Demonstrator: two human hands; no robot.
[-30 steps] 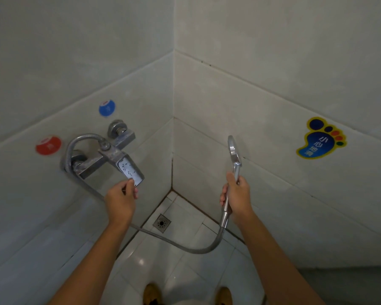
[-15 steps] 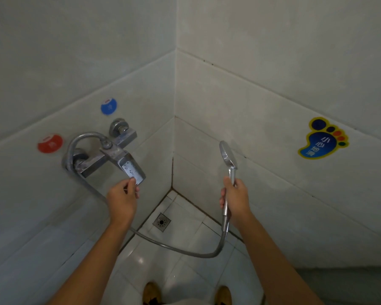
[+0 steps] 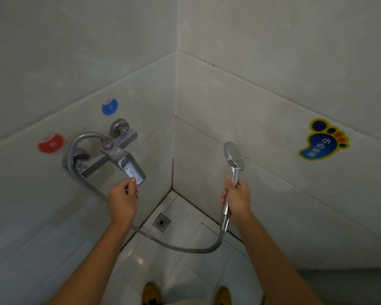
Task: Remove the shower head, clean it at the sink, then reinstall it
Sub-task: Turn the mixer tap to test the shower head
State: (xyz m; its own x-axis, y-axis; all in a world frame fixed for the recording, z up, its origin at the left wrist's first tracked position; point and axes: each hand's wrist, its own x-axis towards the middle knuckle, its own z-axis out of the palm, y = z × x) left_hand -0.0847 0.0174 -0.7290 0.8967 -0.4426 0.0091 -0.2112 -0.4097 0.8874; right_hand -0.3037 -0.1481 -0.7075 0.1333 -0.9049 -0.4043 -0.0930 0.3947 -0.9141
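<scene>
Bottom edge of frame, centre: two shoe toes (image 3: 187, 293) on glossy white floor tile (image 3: 141, 260); floor drain (image 3: 162, 221) in the corner just beyond. Metal hose (image 3: 185, 247) sags in a loop low across mid-frame, from the base of the shower head handle at right back up to the mixer at left. Right hand (image 3: 237, 200), centre right: fingers wrapped round the chrome handle of the shower head (image 3: 234, 156), held upright, round face above the fist and turned partly leftward, clear of the wall behind. Left hand (image 3: 123, 200), centre left: fingertips pinching the lower tip of the flat mixer lever (image 3: 132, 169); cannot tell whether it is pressing up or down. Mixer body (image 3: 103, 159) fixed to the left wall, hose coupling on top. Further back: red sticker (image 3: 51, 143) and blue sticker (image 3: 109, 106) on the left wall, blue foot-shaped sticker (image 3: 322, 139) on the right wall. Handling judgement: head looks light and rigid, likely plated plastic or thin metal; smooth chrome, slippery if wet, so a full wrap on the handle is the right hold, not the round face. Hose is flexible but springy and will tug on the handle; for unscrewing, grip the nut at the handle's base with the other hand.
</scene>
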